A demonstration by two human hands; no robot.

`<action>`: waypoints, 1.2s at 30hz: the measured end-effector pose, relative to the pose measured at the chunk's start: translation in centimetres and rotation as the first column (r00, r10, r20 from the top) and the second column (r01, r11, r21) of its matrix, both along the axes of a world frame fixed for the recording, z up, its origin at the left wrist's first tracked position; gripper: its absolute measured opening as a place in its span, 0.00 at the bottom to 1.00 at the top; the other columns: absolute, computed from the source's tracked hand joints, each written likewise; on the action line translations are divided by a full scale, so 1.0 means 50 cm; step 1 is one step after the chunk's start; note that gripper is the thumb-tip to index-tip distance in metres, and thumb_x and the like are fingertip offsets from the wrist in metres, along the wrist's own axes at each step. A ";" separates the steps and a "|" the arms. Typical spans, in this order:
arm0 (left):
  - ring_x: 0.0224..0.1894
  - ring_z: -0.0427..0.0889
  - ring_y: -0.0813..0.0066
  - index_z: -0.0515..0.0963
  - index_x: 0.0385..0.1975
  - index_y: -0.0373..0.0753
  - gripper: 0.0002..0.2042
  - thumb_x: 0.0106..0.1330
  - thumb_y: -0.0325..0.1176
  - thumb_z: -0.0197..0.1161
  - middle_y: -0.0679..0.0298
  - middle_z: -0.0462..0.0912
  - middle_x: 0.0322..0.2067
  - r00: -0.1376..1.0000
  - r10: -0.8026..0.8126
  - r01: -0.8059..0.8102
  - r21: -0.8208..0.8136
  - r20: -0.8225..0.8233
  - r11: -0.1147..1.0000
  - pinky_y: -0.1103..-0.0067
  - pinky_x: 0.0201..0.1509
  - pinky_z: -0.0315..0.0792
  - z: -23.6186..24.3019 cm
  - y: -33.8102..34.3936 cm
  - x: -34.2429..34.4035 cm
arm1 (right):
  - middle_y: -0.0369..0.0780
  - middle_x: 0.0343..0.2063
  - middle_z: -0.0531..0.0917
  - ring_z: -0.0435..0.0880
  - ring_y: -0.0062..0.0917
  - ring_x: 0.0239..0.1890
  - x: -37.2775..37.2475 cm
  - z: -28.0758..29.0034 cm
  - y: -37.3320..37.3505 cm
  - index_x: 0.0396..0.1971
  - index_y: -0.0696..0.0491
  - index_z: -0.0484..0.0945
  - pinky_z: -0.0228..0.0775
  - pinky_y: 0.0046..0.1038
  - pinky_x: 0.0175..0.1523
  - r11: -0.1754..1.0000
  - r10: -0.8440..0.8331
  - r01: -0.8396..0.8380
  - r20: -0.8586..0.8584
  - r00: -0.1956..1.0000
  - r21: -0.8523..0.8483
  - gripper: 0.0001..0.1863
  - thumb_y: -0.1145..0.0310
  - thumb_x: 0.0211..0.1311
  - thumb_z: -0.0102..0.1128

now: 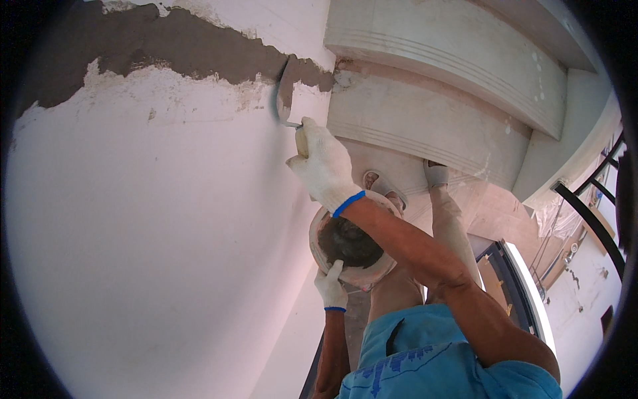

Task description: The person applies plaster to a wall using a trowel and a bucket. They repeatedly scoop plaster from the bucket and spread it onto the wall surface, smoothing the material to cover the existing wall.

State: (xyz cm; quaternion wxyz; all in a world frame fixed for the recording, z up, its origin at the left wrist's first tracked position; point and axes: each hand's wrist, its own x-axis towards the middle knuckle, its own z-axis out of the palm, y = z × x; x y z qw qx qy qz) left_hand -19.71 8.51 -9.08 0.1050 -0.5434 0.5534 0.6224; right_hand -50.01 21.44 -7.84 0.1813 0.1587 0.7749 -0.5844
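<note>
My right hand (325, 163), in a white knit glove with a blue cuff, is closed round the pale handle of a trowel (284, 100). The trowel's thin blade is seen nearly edge-on against the wall, at the right end of a band of wet grey mortar (193, 43). Below, my left hand (330, 287), gloved the same way, grips the near rim of a round bucket (382, 269), thumb over the edge. Dark grey mortar (349, 243) lies inside the bucket. My right wrist and forearm pass over its far side and hide part of it.
The white wall (153, 219) fills the left side. Pale stone steps (425, 113) rise ahead and meet it at a corner. My feet in grey slippers (436, 174) stand below them. Right are a dark railing (591, 223) and a dark-framed panel (508, 286).
</note>
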 end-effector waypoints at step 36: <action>0.50 0.87 0.64 0.75 0.63 0.25 0.24 0.67 0.24 0.69 0.54 0.84 0.55 0.999 -0.042 0.042 -0.005 0.009 0.999 0.70 0.54 0.83 -0.002 -0.016 0.019 | 0.54 0.49 0.85 0.85 0.50 0.53 0.044 -0.026 0.042 0.67 0.55 0.73 0.77 0.44 0.56 0.980 -0.128 0.106 -0.126 0.984 -0.168 0.40 0.70 0.50 0.75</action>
